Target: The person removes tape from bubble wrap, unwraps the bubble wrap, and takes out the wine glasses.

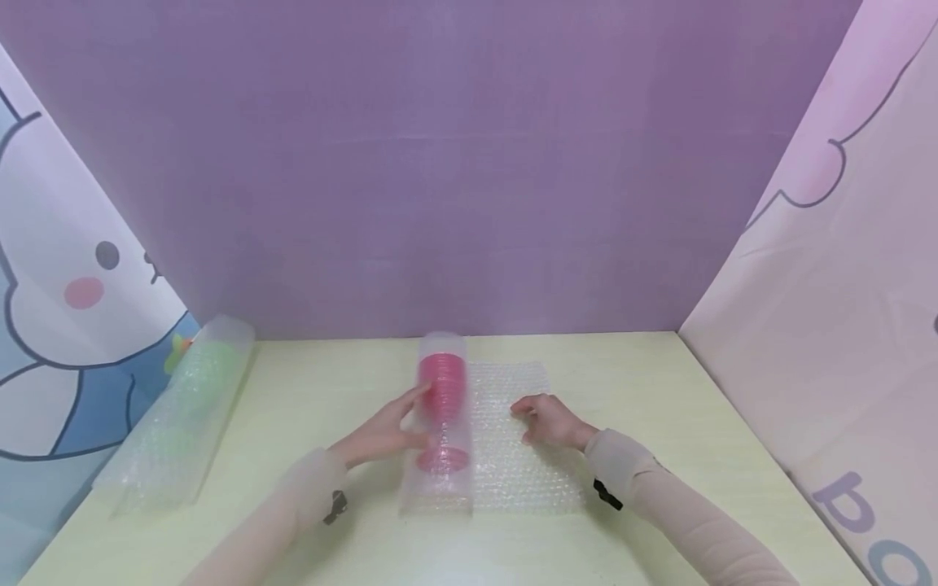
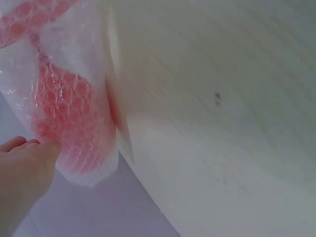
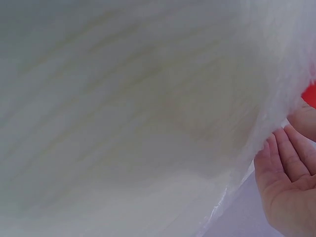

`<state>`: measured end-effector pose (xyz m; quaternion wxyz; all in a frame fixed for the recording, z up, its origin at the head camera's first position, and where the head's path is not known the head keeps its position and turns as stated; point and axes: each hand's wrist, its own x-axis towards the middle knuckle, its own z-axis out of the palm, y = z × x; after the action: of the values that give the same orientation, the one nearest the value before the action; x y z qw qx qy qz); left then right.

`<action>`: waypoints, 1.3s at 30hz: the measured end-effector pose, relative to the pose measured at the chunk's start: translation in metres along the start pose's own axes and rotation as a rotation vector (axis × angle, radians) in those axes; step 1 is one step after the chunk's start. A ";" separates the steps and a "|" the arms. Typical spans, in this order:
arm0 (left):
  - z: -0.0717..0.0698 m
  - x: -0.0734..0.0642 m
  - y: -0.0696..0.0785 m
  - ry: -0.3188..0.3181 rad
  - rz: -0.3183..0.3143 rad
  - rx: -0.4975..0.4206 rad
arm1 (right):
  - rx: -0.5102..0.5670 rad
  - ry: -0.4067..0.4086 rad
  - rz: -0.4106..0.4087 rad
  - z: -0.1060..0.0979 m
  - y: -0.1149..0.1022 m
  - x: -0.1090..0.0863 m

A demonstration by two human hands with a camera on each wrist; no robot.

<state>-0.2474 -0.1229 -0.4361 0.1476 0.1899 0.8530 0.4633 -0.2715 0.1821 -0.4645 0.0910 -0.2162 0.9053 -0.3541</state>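
Observation:
A pink goblet (image 1: 443, 387) lies inside a roll of clear bubble wrap (image 1: 444, 503), its bowl toward the back wall and its base toward me. My left hand (image 1: 381, 433) touches the roll's left side, fingers and thumb spread apart. The left wrist view shows that hand (image 2: 29, 170) against the wrapped bowl (image 2: 69, 113). To the roll's right stretches a flat length of bubble wrap (image 1: 506, 480). Over it is my right hand (image 1: 551, 421), fingers loosely bent and thumb apart. In the right wrist view, the right hand (image 3: 289, 185) is beside the wrap's edge, with no clear grip visible.
A wrapped bundle (image 1: 179, 415) with something light green inside lies at the table's left edge. The pale yellow table (image 1: 659, 488) meets a purple back wall (image 1: 469, 179). Printed cartoon panels (image 1: 95, 268) stand at both sides.

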 end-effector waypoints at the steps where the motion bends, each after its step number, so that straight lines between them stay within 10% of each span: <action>1: -0.001 -0.001 -0.002 0.001 -0.003 -0.003 | 0.002 -0.001 0.003 0.000 0.000 0.000; 17: -0.010 -0.008 -0.017 -0.017 0.021 -0.041 | 0.030 -0.002 0.051 0.002 -0.004 -0.002; 39: 0.027 -0.048 0.026 -0.067 0.066 -0.086 | 0.000 -0.001 0.074 0.000 -0.004 -0.001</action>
<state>-0.1887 -0.1121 -0.4251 0.1687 0.2270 0.8201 0.4974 -0.2695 0.1801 -0.4614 0.1043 -0.1827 0.9128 -0.3502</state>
